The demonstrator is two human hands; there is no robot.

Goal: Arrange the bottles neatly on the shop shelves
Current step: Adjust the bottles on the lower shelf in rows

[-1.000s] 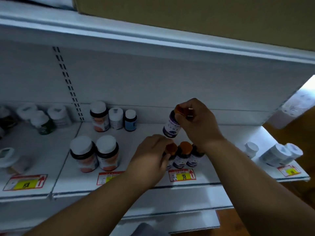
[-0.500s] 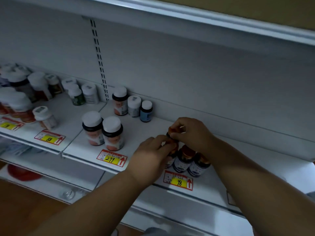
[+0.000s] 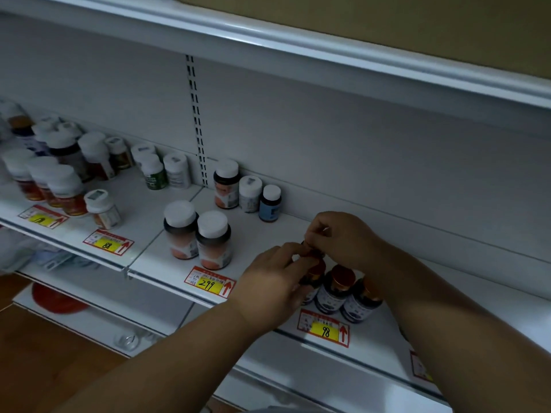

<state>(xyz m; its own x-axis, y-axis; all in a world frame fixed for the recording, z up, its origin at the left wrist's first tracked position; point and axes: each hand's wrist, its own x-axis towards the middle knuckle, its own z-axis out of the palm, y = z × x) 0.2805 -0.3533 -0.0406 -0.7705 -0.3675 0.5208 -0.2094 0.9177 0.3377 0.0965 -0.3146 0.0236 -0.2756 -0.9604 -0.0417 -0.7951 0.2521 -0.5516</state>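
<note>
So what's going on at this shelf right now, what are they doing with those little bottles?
A person is stocking a shop shelf. Both hands meet over a cluster of small dark bottles with orange caps above the price tag marked 98. The right hand pinches the top of one bottle at the back, and the left hand curls around the front-left one. Larger white-capped jars stand to the left.

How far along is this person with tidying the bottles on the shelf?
Partly done. Two orange-capped bottles already stand side by side above the 98 price tag. In hand: the right hand and left hand are setting another small bottle into that group. Left: the white-capped bottles further left look loosely placed, one of them leaning.
</note>
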